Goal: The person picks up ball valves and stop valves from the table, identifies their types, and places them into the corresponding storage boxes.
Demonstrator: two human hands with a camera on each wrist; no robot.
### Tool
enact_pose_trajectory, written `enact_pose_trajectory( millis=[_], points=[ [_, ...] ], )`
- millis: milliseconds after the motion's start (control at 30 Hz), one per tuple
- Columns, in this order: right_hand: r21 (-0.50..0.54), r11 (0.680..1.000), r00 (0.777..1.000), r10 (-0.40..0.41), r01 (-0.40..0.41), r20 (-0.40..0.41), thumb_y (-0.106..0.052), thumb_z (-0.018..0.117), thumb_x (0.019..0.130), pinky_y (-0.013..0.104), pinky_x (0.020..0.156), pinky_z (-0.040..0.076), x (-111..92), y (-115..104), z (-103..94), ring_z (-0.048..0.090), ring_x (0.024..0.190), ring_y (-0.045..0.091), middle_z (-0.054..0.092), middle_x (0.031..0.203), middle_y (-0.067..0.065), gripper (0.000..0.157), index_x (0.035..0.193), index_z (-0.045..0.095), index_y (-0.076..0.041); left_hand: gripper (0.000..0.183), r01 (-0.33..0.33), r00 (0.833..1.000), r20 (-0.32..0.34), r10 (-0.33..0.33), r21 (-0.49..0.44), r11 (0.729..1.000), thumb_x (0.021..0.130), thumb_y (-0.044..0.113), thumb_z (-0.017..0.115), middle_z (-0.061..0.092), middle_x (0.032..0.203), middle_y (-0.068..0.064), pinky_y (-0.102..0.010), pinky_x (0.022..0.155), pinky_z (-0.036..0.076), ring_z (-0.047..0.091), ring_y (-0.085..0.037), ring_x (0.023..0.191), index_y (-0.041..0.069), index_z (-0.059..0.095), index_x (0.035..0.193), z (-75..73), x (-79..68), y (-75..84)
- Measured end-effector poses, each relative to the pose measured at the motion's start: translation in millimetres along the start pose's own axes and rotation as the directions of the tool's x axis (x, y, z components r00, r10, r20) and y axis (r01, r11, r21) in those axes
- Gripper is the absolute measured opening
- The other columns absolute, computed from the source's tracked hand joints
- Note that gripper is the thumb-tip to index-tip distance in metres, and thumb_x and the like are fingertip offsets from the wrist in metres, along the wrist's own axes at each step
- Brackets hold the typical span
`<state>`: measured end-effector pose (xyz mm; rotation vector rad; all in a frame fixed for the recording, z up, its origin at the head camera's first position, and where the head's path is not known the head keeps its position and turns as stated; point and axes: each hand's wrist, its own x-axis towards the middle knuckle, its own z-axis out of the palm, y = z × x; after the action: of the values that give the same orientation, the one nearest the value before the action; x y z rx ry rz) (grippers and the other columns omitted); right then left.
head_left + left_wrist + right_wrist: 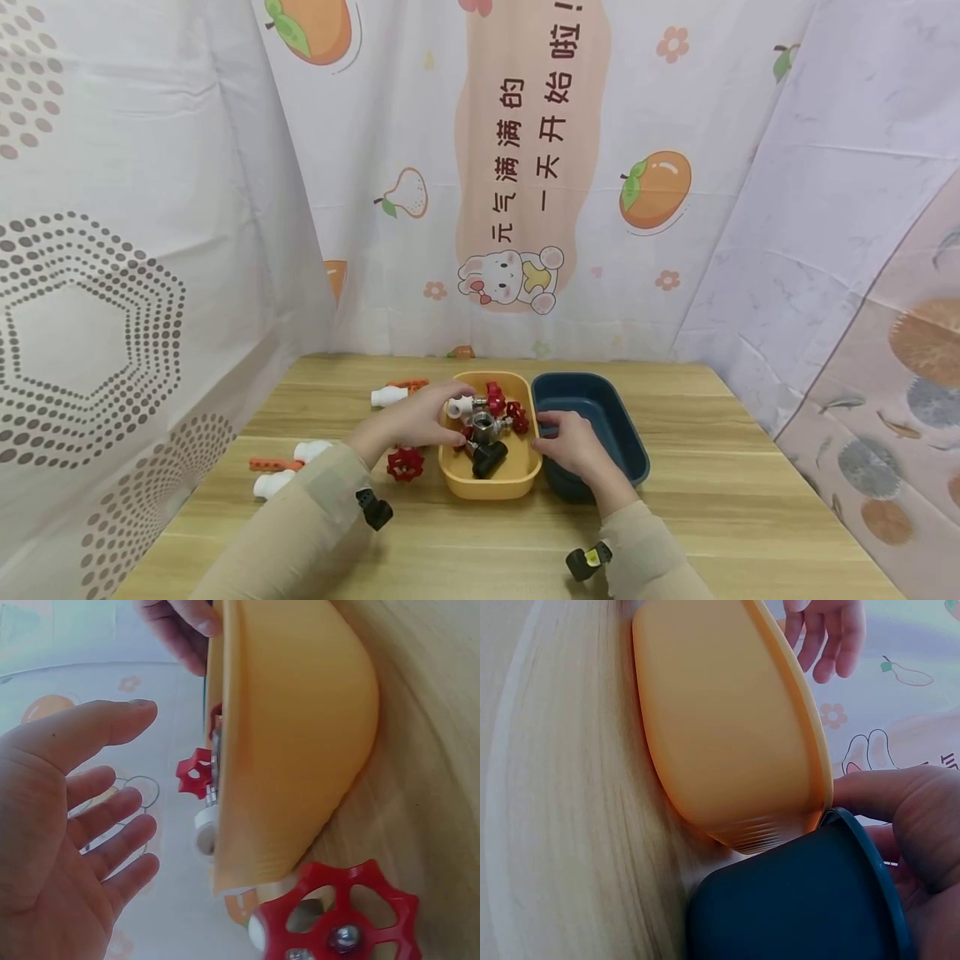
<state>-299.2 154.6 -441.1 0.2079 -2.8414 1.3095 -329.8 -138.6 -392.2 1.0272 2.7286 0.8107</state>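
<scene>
A yellow bin (pixel 491 487) holds several valve parts: red handwheels (pixel 516 415), a white fitting (pixel 461 407), a metal body (pixel 483 426) and a black-handled piece (pixel 489 459). My left hand (pixel 429 417) hovers at the bin's left rim; in the left wrist view its fingers (pixel 124 825) are spread, apart from the bin and holding nothing. At the opposite rim, my right hand (pixel 572 443) has a fingertip touching the yellow edge in the right wrist view. Its other fingers are partly hidden behind the rim of the dark blue bin (pixel 802 900).
Against the yellow bin's right side stands the blue bin (pixel 637 454). Left of the yellow bin lie a valve with a red handwheel (pixel 405 464), white valves (pixel 273 483) with orange handles (pixel 273 464), and another white valve (pixel 388 396) farther back. Printed curtains surround the wooden table (pixel 720 500).
</scene>
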Motion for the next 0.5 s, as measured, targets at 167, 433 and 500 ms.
enact_pose_trajectory(
  millis=[167, 433, 500],
  points=[
    [0.005, 1.0, 1.0, 0.0, 0.0, 0.002, -0.013, 0.08, 0.087, 0.044, 0.079, 0.06, 0, -1, -0.3, 0.071, 0.102, 0.03, 0.065, 0.129, 0.02, 0.051, 0.134, 0.064, 0.001, 0.073, 0.003, 0.999, -0.036, -0.002, 0.025, 1.0, 0.087, 0.036, 0.082, 0.05, 0.148, 0.001, -0.048, 0.108, 0.042, 0.048, -0.021, 0.134, 0.021, 0.048, 0.15, -7.9, -1.2, -0.3],
    [0.003, 1.0, 1.0, -0.006, 0.005, 0.012, -0.012, 0.079, 0.088, 0.044, 0.079, 0.06, 0, 0, 0.6, 0.071, 0.103, 0.03, 0.065, 0.129, 0.02, 0.05, 0.134, 0.064, 0.001, 0.078, 0.004, 0.995, -0.103, -0.002, 0.018, 1.0, 0.084, 0.049, 0.082, 0.052, 0.147, 0.0, -0.052, 0.108, 0.041, 0.049, -0.024, 0.134, 0.022, 0.049, 0.149, -19.5, -7.4, 0.1],
    [0.002, 1.0, 1.0, 0.0, 0.0, 0.012, -0.013, 0.08, 0.088, 0.044, 0.08, 0.06, 0, 0, 0.6, 0.071, 0.103, 0.03, 0.065, 0.129, 0.02, 0.05, 0.134, 0.064, 0.0, 0.077, 0.005, 0.993, -0.117, -0.003, 0.014, 1.0, 0.084, 0.047, 0.082, 0.051, 0.147, -0.001, -0.053, 0.107, 0.042, 0.048, -0.024, 0.134, 0.022, 0.049, 0.149, -21.8, -9.0, -0.7]
  ],
)
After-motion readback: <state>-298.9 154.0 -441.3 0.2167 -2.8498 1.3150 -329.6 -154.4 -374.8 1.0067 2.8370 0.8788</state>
